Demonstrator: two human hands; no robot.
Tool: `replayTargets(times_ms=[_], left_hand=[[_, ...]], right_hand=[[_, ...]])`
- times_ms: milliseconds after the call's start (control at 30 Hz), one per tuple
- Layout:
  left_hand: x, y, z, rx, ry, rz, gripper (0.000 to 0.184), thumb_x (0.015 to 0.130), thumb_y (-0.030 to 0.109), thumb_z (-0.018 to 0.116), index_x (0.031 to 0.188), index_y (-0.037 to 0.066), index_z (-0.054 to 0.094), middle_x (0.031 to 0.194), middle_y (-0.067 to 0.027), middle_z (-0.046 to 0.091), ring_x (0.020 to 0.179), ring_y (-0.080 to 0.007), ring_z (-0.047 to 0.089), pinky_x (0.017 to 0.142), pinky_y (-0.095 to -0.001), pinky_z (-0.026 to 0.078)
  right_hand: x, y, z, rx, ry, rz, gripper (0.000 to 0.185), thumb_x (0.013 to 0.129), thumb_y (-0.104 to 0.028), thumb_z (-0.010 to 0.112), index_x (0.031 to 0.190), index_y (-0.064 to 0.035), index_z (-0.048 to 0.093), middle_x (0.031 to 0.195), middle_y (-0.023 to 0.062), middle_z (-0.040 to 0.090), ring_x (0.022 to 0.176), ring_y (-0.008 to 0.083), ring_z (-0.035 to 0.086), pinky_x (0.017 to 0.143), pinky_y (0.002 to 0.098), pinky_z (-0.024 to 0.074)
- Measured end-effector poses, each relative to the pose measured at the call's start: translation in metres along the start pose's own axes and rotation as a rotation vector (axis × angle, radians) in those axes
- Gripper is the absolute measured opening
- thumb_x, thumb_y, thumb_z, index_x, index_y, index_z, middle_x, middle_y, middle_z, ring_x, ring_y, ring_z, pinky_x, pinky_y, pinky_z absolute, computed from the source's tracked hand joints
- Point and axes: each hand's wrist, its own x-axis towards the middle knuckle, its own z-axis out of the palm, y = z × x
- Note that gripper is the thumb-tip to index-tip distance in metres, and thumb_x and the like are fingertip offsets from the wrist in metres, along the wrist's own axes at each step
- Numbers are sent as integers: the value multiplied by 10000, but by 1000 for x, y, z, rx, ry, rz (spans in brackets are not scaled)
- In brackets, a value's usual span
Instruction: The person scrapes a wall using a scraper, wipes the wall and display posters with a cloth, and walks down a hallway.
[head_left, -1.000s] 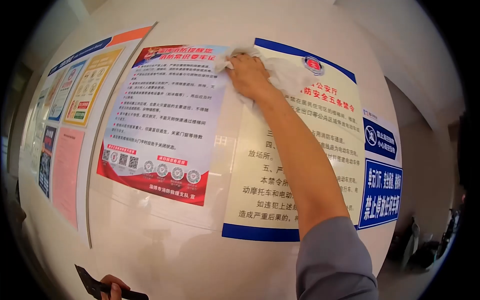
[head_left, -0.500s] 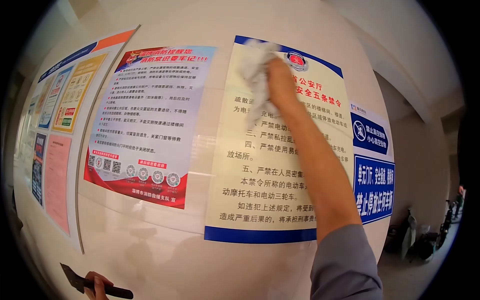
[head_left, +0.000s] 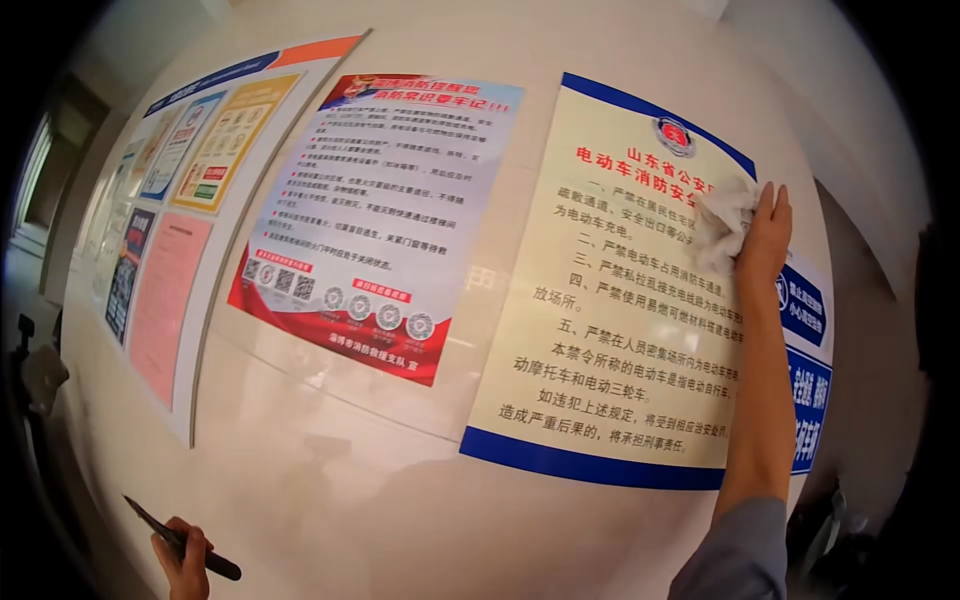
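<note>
In the head view, my right hand (head_left: 767,235) presses a crumpled white cloth (head_left: 725,220) against the upper right part of a cream poster (head_left: 620,310) with blue bands at top and bottom. My right forearm crosses in front of the poster's right edge and hides some of its text. Low on the left, my left hand (head_left: 182,560) is closed round the black handle of a scraper (head_left: 222,567). The scraper's dark blade end points up and left and is seen nearly edge-on. It appears apart from the posters.
A red and pale-blue poster (head_left: 380,220) hangs on the glossy wall (head_left: 320,480) left of the cream one. Further left is a notice board (head_left: 195,330) with several sheets. Blue signs (head_left: 808,400) show behind my right arm. Dark objects stand at the lower right.
My right hand has moved with the cloth from the poster's upper left to its right side, slightly lower. The view has shifted. The scraper has turned to show its blade more edge-on.
</note>
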Motion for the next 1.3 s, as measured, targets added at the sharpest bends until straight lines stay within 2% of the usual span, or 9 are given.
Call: replayTargets(times_ms=[67,233,400,567,600,700,833,1167,1300], left_hand=[[-4,21,5,-60,-46,3,220,855,176,534,687,57,453,549,-30,472,517,-116,468,494,-256,358],[-30,44,36,-214,-279,-63,228,783,190,603,679,-1,535,590,-79,563,555,-130,523,551,-270,422],[-15,61,44,-503,-496,-122,170,808,132,573,850,-32,581,790,-111,625,664,-145,542,619,-265,434],[25,53,23,-733,-696,-387,236,817,137,610,956,-46,559,790,-83,582,602,-139,515,556,-261,420],[30,47,12,-742,-734,-447,224,808,143,635,919,-38,565,752,-70,571,576,-135,507,537,-255,415],[44,27,-24,-505,-637,-579,153,762,119,692,746,29,570,622,-14,541,495,-96,474,480,-225,395],[83,-3,-78,-341,-401,-554,135,749,128,694,737,52,583,614,-1,547,499,-75,483,449,-200,381],[103,-15,-141,64,-491,-333,161,778,162,681,701,64,579,572,21,510,481,-59,442,459,-205,355],[93,-14,-142,163,-542,-352,191,761,181,704,694,60,573,557,22,502,466,-58,435,450,-206,358]], right_hand=[[-28,10,14,-330,-6,-563,387,809,-18,492,1196,-33,510,1239,168,481,1110,286,486,921,324,406],[-101,-72,35,-15,-348,-482,318,748,58,497,1030,-42,604,995,107,615,922,271,586,814,317,459],[-225,-196,-3,515,-905,-137,248,752,60,488,955,-17,609,839,126,625,750,203,611,692,277,470],[-335,-297,-31,531,-1366,432,222,819,-10,464,992,-8,604,816,45,609,759,84,550,681,236,444],[-356,-310,-32,531,-1406,510,222,819,-10,464,992,-8,604,816,45,609,759,84,550,681,236,444],[-406,-335,-35,850,-1250,1303,193,802,-44,434,890,-2,601,774,30,567,718,134,531,617,269,420],[-447,-350,-66,725,-1150,1670,205,821,-39,422,916,8,598,840,39,575,765,113,528,646,265,433],[-503,-363,-151,551,-1231,1631,161,827,-37,472,923,-6,597,787,9,545,718,76,478,618,223,393],[-500,-358,-173,319,-1390,1313,126,836,-85,509,885,-12,600,627,-39,448,588,45,377,523,220,318]])
